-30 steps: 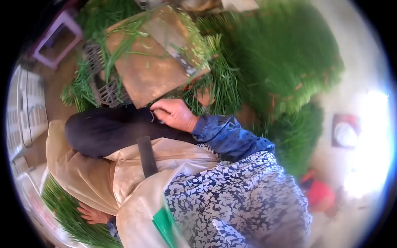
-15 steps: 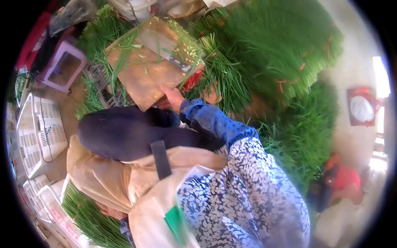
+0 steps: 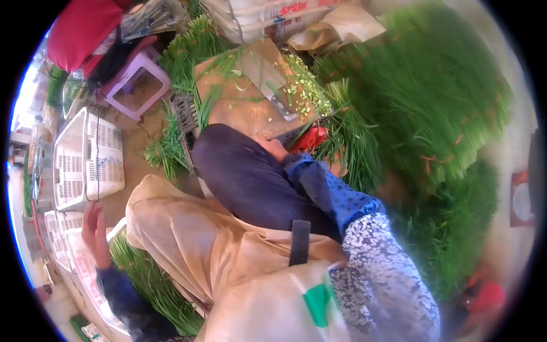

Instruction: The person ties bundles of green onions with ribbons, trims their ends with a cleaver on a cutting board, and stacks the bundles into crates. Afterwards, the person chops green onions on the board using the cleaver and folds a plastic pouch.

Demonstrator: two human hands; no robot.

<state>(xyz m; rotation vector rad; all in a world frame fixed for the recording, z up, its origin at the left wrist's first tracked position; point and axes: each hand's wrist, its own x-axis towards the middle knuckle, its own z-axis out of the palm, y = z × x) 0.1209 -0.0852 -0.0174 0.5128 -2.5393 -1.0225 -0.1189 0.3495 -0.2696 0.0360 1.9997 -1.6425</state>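
My left hand is raised at the left beside a white crate, fingers stretched out and nothing visible in it. Below it lies a bunch of long green chive-like stalks. My right hand, in a blue sleeve, grips the near edge of a wooden cutting board; my dark-clad knee hides part of this hand. On the board rest a knife with a dark riveted handle, loose green leaves and chopped pale-green bits. Something red shows just right of my right hand.
Large heaps of tied green stalks fill the right side. White slatted crates stand at the left, near a lilac stool. A person in red is at the upper left. White containers stand behind the board.
My left hand has lifted from the green stalks at the lower left up beside the crate. My right hand stays at the board's edge. The view has shifted, and my knee covers more of the board.
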